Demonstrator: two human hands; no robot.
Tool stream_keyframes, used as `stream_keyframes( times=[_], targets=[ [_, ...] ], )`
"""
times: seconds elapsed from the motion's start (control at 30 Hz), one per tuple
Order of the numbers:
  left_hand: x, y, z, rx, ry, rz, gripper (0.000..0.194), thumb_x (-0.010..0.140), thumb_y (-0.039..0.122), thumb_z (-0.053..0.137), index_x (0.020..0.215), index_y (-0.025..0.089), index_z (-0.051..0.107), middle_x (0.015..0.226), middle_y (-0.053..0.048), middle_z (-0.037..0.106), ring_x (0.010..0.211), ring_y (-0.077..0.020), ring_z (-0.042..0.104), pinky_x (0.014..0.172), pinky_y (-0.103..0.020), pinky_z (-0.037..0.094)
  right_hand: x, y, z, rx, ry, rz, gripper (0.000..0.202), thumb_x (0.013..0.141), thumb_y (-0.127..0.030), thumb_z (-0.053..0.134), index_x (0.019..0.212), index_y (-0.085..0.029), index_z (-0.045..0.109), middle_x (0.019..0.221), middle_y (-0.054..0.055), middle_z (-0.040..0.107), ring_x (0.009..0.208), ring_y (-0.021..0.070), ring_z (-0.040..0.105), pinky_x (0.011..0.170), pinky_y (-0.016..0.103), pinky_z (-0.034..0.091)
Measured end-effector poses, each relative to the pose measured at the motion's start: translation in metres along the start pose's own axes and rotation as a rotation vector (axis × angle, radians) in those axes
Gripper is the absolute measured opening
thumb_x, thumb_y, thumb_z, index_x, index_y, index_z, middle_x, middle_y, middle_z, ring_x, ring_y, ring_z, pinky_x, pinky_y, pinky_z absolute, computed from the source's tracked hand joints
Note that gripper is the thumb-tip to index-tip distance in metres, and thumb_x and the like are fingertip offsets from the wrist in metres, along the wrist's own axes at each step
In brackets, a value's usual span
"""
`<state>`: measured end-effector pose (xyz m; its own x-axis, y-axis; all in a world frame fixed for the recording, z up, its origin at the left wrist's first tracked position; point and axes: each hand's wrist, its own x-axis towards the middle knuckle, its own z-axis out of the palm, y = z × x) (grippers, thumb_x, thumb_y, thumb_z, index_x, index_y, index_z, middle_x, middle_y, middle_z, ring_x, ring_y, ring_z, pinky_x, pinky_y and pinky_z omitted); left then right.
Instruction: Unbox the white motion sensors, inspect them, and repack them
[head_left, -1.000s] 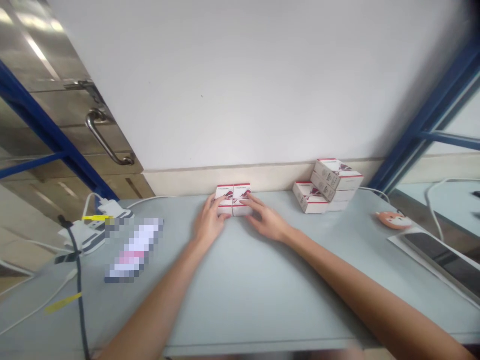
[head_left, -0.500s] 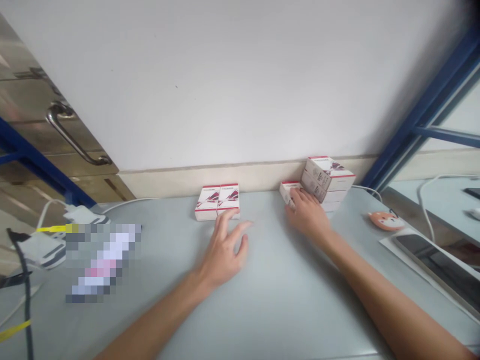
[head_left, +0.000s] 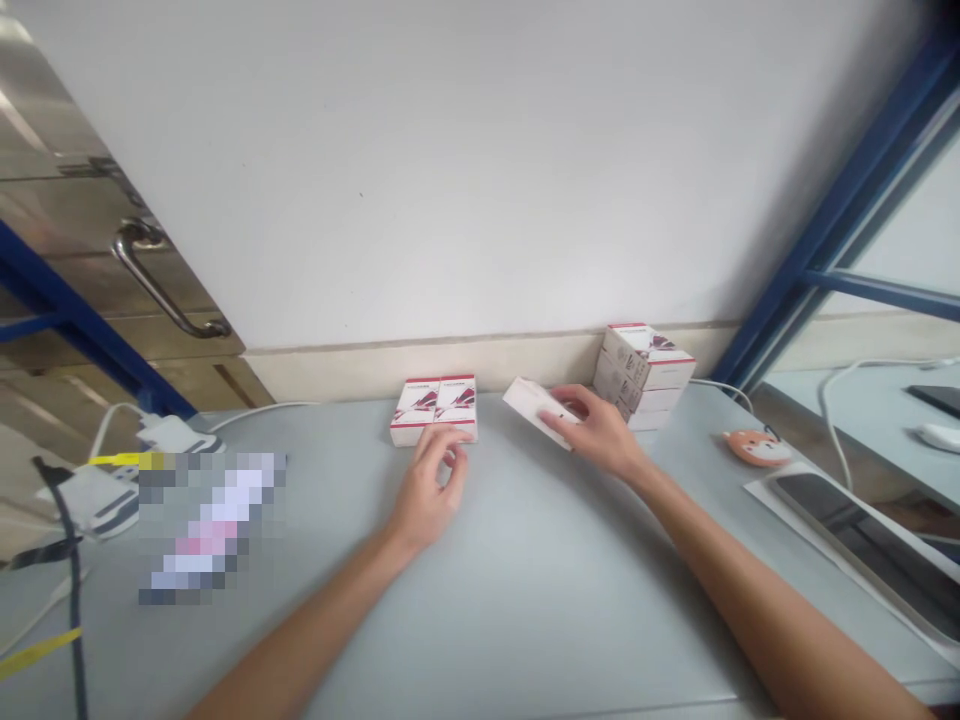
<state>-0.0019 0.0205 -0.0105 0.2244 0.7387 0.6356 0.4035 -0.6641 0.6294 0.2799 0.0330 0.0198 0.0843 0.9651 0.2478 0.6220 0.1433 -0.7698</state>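
My right hand (head_left: 606,432) grips a small white box (head_left: 536,412) between thumb and fingers. That box is tilted and sits to the left of a stack of similar boxes (head_left: 656,375) with red edging. My left hand (head_left: 429,490) holds nothing; its fingers are loosely bent, with the thumb a little apart. The fingertips are at the front edge of two white-and-red boxes (head_left: 435,402) lying side by side against the wall. Whether they touch those boxes I cannot tell.
On the left of the grey table (head_left: 495,610) are white chargers (head_left: 176,433) with cables and a blurred-out flat object (head_left: 214,535). To the right lie an orange animal-face item (head_left: 757,447) and a dark phone-like slab (head_left: 862,545). Blue frame bars (head_left: 832,190) rise at both sides.
My right hand has taken the small box from beside the stack and moved it left, tilting it. My left hand has shifted slightly left and its fingers have drawn in.
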Motion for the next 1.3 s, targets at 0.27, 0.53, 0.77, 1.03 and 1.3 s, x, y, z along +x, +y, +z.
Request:
stream_keyframes(
  times=[0.27,0.53,0.77,1.03,1.3],
  targets=[
    [0.013,0.019,0.026,-0.532,-0.053,-0.261,0.067,0.099,0.047,0.068,0.153,0.03,0.031,0.146,-0.014,0.059,0.128,-0.0237,0.064,0.104,-0.04,0.056,-0.028,-0.034,0.02,0.835,-0.485,-0.028,0.053,0.1,-0.066,0.053,0.129,-0.022,0.067,0.115,0.007,0.076,0.093,0.023,0.071,0.076,0.032,0.053],
    [0.004,0.028,0.025,-0.463,-0.085,-0.262,0.076,0.091,0.041,0.08,0.155,0.035,0.039,0.153,-0.009,0.059,0.135,-0.0271,0.063,0.109,-0.041,0.055,-0.04,-0.04,0.03,0.408,-0.103,-0.349,0.041,0.104,-0.045,0.058,0.14,-0.026,0.055,0.141,0.01,0.065,0.125,0.0267,0.063,0.11,0.044,0.047],
    [0.001,0.032,0.002,-0.246,-0.178,-0.249,0.071,0.095,0.034,0.075,0.156,0.04,0.04,0.157,-0.005,0.056,0.146,-0.0293,0.054,0.117,-0.043,0.05,-0.043,-0.041,0.029,0.265,-0.076,-0.434,0.029,0.094,-0.034,0.068,0.119,-0.023,0.06,0.117,0.009,0.072,0.097,0.0234,0.067,0.088,0.04,0.054],
    [0.002,0.024,0.005,-0.241,-0.198,-0.176,0.073,0.094,0.028,0.076,0.157,0.037,0.04,0.155,-0.009,0.058,0.141,-0.0327,0.059,0.11,-0.048,0.057,-0.04,-0.041,0.022,0.238,-0.115,-0.377,0.031,0.089,-0.045,0.076,0.102,-0.024,0.057,0.096,0.005,0.073,0.086,0.0222,0.067,0.082,0.038,0.054],
    [-0.003,0.028,0.003,-0.125,-0.208,-0.069,0.071,0.091,0.028,0.078,0.154,0.037,0.046,0.147,-0.008,0.064,0.132,-0.0318,0.065,0.104,-0.043,0.06,-0.036,-0.041,0.011,0.243,-0.056,-0.271,0.048,0.108,-0.055,0.04,0.077,-0.022,0.056,0.074,0.002,0.062,0.07,0.0178,0.058,0.068,0.033,0.045]
  ],
)
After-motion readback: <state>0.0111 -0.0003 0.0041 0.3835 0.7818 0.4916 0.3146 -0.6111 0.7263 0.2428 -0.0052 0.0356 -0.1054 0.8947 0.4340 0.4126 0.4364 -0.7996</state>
